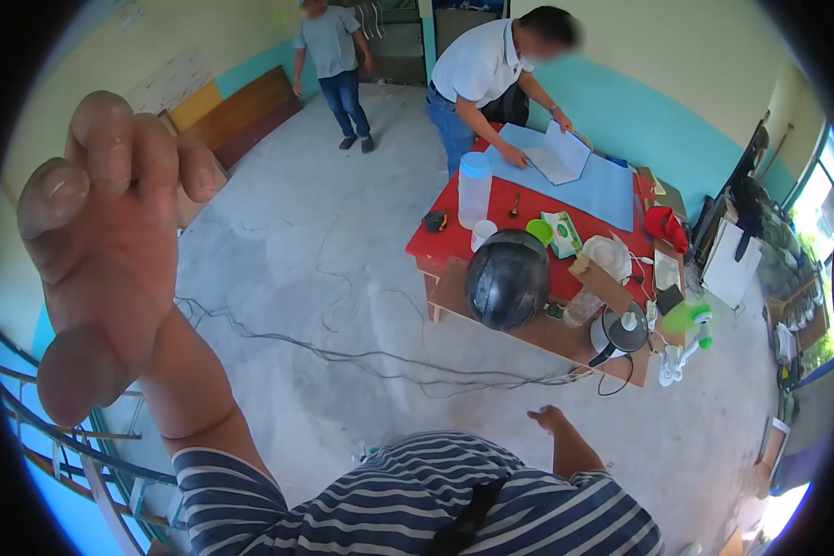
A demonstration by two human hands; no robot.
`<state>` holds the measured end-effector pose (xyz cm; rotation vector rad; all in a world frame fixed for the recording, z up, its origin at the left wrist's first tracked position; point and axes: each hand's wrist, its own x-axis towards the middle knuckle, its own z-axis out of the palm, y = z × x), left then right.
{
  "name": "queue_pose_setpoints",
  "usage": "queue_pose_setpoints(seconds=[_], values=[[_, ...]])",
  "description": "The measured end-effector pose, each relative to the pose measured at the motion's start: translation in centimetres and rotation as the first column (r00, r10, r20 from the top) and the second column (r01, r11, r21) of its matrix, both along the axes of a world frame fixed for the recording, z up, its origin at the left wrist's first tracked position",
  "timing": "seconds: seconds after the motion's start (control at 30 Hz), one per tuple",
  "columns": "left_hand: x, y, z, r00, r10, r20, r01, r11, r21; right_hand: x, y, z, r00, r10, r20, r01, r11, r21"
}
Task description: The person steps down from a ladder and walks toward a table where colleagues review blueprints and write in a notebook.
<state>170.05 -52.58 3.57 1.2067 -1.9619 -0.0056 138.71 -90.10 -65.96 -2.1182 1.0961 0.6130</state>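
Observation:
My left hand (111, 241) is raised close to the camera on the left side, its palm showing and its fingers apart and partly bent. Nothing is in it. Low in the view, my right hand (549, 419) hangs beside my striped shirt (417, 491), small and partly turned away; what its fingers do is too small to tell. Nearest to it is the wooden bench (449, 301) with a black helmet (508, 280) and a kettle (619, 331) on it.
A person (482, 69) leans over a red table (426, 232), hands on a folder (562, 153). Another person (334, 65) stands at the back. Cables (371, 355) cross the floor. Metal frames (93, 454) stand at lower left.

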Motion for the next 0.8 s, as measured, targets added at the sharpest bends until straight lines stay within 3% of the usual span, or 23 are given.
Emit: queue_pose_setpoints(seconds=[0.07,0.17,0.27,0.37,0.47,0.57,0.67,0.8], values=[[0.6,0.4,0.0,0.999,0.04,0.027,-0.04,0.999,-0.034,-1.7,-0.6,-2.6,0.943,0.037,-0.329,0.031,0.98,0.198],[0.9,0.8,-0.4,0.985,0.159,0.067,-0.144,0.971,-0.191,-4.9,0.5,-5.1,0.891,-0.13,-0.434,0.257,0.934,0.248],[1.8,2.3,0.0,0.986,0.135,0.098,-0.11,0.966,-0.234,-6.6,3.6,-4.5,0.878,-0.355,-0.321,0.401,0.912,0.087],[3.1,4.2,0.5,0.99,0.085,0.114,-0.057,0.972,-0.229,-5.0,5.8,-2.5,0.865,-0.343,-0.366,0.395,0.916,0.075],[4.4,6.0,0.8,0.991,0.032,0.129,-0.004,0.976,-0.217,-1.8,7.7,-1.8,0.858,-0.357,-0.37,0.441,0.881,0.171],[5.7,7.7,1.0,0.991,-0.016,0.137,0.044,0.978,-0.206,2.0,11.1,3.8,0.927,-0.328,-0.18,0.361,0.911,0.2],[6.5,9.4,1.0,0.989,-0.038,0.144,0.068,0.976,-0.209,4.0,13.5,4.5,0.957,-0.283,-0.06,0.288,0.952,0.105],[7.3,11.0,1.1,0.987,-0.053,0.149,0.084,0.974,-0.21,5.0,14.7,5.1,0.97,-0.232,-0.07,0.236,0.97,0.057]])
